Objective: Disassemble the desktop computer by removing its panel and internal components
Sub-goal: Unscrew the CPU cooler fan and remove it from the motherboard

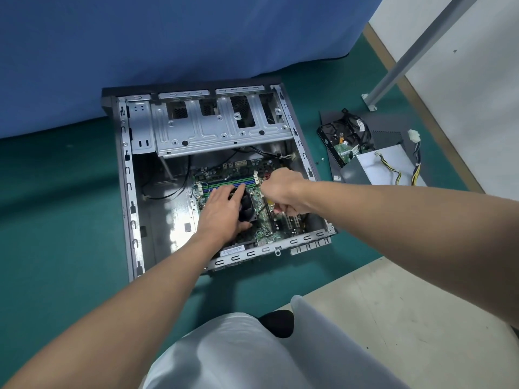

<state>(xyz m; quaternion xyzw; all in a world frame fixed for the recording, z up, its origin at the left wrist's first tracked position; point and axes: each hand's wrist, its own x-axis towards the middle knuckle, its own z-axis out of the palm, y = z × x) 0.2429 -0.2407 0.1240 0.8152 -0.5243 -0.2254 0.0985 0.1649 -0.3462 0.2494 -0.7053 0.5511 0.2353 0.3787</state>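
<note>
Left hand (222, 211) clasps black square cooling fan (248, 209) on green motherboard (269, 231) inside open grey metal case (126, 175); right hand (283, 189) fists what appears a screwdriver (262, 209). Advise holding tool square and fan level.

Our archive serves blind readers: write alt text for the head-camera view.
A person's left hand holds the CPU cooler fan on the motherboard inside an open desktop case lying on green floor, while the right hand grips what looks like a screwdriver. A removed hard drive and power supply lie to the right.
</note>
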